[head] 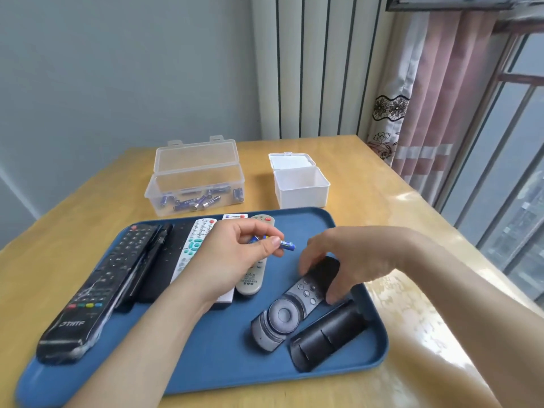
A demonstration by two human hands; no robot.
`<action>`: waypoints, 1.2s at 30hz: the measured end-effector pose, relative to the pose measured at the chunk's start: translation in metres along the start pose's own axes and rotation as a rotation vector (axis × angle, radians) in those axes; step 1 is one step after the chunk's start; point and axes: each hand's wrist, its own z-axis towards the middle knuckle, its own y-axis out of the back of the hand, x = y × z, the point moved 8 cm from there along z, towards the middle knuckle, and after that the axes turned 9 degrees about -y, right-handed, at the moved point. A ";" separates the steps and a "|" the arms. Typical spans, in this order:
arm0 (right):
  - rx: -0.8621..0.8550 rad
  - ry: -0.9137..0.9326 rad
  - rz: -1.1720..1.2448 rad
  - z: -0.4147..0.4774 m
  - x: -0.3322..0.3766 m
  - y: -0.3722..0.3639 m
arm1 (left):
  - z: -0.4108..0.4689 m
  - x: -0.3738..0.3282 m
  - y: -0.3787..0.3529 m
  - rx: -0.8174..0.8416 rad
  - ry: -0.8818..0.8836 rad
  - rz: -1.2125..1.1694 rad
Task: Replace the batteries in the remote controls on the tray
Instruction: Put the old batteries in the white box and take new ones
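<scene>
Blue plastic tray (206,363) on a wooden counter (368,178): a person's left hand (235,254) pinched small blue batteries (287,245) between thumb and curled fingers over the tray's 12 o'clock side. The right hand (347,257) arched over the far end of a grey remote (282,313) lying face up toward 4 o'clock, thumb at one edge and fingers at the other, apparently closing on it. Its black battery cover (326,334) lay loose just beside it at 5 o'clock, and other remotes (97,290) lay in a row from 9 to 12 o'clock. Beyond the tray, a clear box (194,184) of batteries stood at 11 o'clock and an open white box (300,187) at 1 o'clock. Whether the pinched cells were fresh or spent could not be told. With the buttons up, the bay was likely underneath. The step would go best with the remote turned over by both edges, the cells matched to the polarity marks and seated spring end first, and the cover slid on until it caught.
</scene>
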 end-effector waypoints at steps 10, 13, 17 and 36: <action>-0.221 0.121 0.477 -0.016 -0.046 0.055 | 0.001 -0.011 0.038 -0.342 -0.023 -0.401; -0.165 0.276 1.168 -0.009 -0.058 0.052 | 0.001 -0.001 0.038 -0.370 0.053 -0.529; 0.176 0.423 1.791 0.008 -0.019 0.037 | 0.001 0.001 0.026 -0.315 0.066 -0.545; -0.051 0.259 1.813 0.030 0.047 0.031 | -0.008 -0.041 0.047 -0.482 -0.387 -0.081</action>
